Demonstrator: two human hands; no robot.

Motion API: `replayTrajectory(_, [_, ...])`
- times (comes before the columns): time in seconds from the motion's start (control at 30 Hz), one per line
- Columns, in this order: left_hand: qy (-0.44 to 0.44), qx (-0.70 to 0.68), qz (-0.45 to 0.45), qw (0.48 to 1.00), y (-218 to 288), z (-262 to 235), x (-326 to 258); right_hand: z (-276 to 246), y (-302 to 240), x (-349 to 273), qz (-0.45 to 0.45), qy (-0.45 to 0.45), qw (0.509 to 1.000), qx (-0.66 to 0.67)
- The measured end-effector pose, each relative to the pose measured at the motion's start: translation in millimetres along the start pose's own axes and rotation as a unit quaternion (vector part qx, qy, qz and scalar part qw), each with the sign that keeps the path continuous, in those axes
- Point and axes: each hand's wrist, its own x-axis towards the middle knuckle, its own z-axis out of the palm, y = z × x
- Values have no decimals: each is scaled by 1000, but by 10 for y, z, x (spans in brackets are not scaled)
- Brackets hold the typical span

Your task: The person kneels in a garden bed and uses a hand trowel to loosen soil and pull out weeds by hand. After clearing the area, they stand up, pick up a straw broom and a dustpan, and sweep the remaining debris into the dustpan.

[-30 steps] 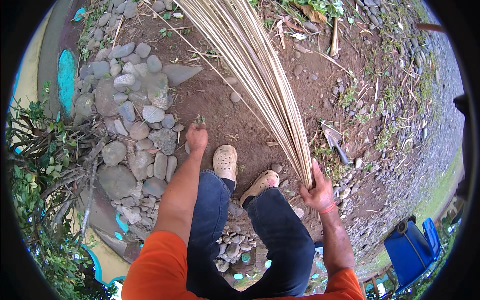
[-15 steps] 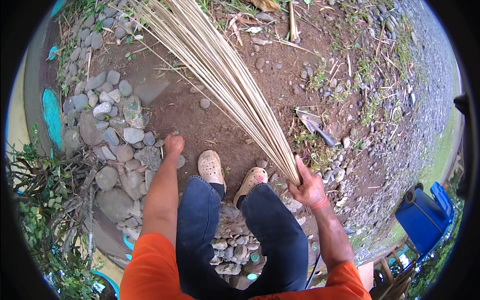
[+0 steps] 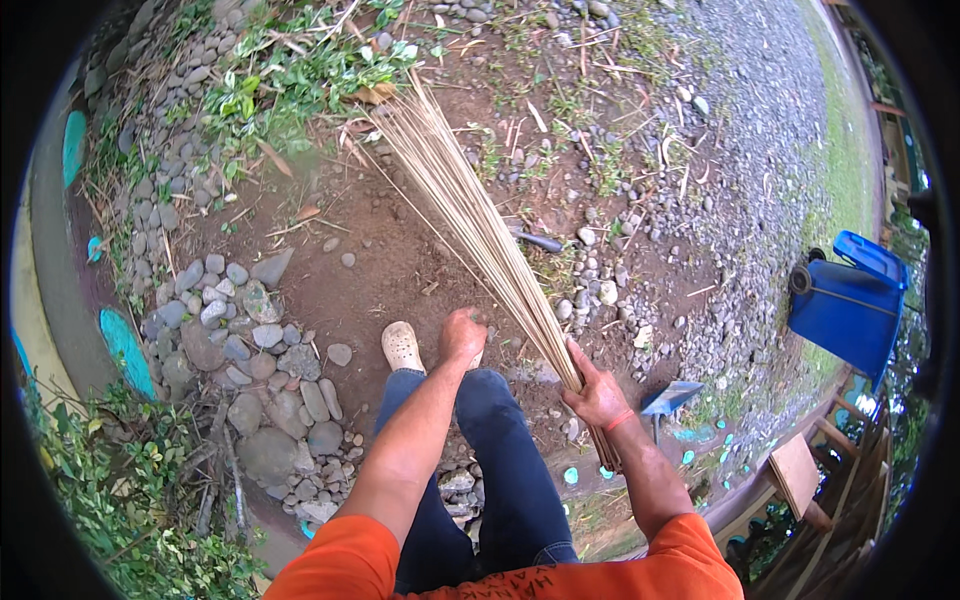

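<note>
My right hand (image 3: 598, 392) grips the bound end of a long stick broom (image 3: 470, 215) made of thin pale ribs. The broom fans out up and to the left over bare brown soil, its tips near green weeds. My left hand (image 3: 463, 335) is closed in a loose fist in front of my knee and shows nothing in it. Below it are my blue trousers and a pale clog (image 3: 402, 347) on the dirt. An orange band circles my right wrist.
A pile of grey rounded stones (image 3: 250, 350) lies at the left beside a kerb painted with teal spots. A blue wheeled bin (image 3: 845, 305) lies on its side at right. A dark trowel (image 3: 540, 241), a blue dustpan (image 3: 668, 398), gravel and a wooden stool (image 3: 795, 470) are nearby.
The view has swung right and up: the stones slid left and the blue bin came further in. The broom's tips swept toward the weeds. My left hand drew in toward my knee.
</note>
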Motion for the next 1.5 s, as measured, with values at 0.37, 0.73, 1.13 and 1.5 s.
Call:
replayTrajectory(0.37, [143, 73, 211, 964, 705, -15, -259, -643, 148, -763, 19, 180, 972, 147])
replayTrajectory(0.73, [76, 90, 75, 990, 1206, 1409, 1208, -1256, 983, 920, -22, 108, 973, 201])
replayTrajectory(1.13, [16, -273, -354, 895, 980, 2378, 2566, -1663, 2313, 1594, -132, 145, 969, 150])
replayTrajectory(1.5, [114, -548, -259, 787, 1309, 2062, 1334, -1684, 2716, 803, -41, 84, 970, 224])
